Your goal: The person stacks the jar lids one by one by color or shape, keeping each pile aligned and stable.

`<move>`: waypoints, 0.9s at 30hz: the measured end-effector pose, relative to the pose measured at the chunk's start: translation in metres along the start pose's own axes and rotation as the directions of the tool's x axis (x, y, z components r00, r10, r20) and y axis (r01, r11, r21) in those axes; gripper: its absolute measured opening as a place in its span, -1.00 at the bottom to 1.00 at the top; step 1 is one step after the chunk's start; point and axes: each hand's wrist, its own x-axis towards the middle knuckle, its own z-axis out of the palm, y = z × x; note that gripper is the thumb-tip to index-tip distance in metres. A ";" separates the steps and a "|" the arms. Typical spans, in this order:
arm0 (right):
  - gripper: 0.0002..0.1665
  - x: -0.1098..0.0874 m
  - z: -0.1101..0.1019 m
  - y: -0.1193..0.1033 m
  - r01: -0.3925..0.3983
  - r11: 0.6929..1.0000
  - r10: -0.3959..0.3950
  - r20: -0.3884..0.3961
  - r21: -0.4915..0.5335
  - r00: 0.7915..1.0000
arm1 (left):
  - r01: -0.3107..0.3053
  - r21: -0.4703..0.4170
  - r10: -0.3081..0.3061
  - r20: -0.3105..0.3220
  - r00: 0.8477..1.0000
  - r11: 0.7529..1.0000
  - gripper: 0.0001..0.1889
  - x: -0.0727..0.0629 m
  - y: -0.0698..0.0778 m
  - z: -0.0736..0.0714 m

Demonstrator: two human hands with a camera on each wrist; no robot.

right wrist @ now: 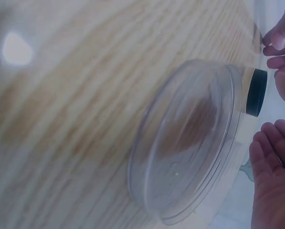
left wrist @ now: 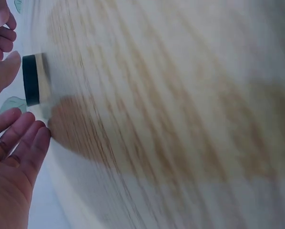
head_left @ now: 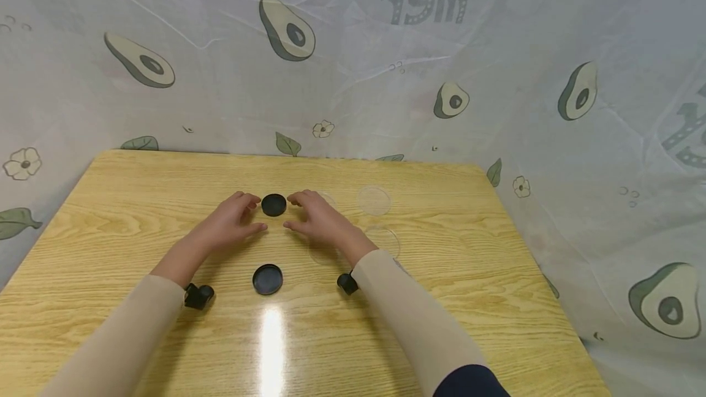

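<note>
A round black lid (head_left: 274, 205) lies at the far middle of the wooden table, seen edge-on in the left wrist view (left wrist: 31, 80) and right wrist view (right wrist: 257, 92). To its left is my left hand (head_left: 234, 220), thumb and fingers apart. My right hand (head_left: 320, 218) faces it from the right with the fingers likewise parted. Neither hand visibly grips the lid; small gaps show in the head view. Closer to me lies a second black lid (head_left: 267, 279), its hollow side up. A clear round dish (right wrist: 180, 143) stands below my right wrist.
More clear, shallow round pieces, one of them a disc (head_left: 374, 200), lie on the table (head_left: 452, 244) around and beyond my right forearm. A printed plastic sheet (head_left: 342, 97) hangs behind the table. Small black wrist cameras sit under both sleeves.
</note>
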 end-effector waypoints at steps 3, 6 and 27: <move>-0.30 0.007 0.000 0.001 -0.018 1.000 0.018 -0.001 0.003 1.000 | 0.008 0.000 -0.008 -0.004 1.000 1.000 -0.34 0.006 -0.001 0.000; -0.29 0.013 0.000 0.002 -0.030 0.999 0.030 -0.006 0.010 1.000 | 0.012 0.001 -0.012 -0.005 1.000 1.000 -0.34 0.011 -0.001 0.000; -0.46 0.037 0.010 -0.001 -0.022 0.993 0.023 0.012 -0.116 1.000 | 0.031 0.092 -0.029 -0.023 0.999 0.995 -0.36 0.031 -0.002 0.010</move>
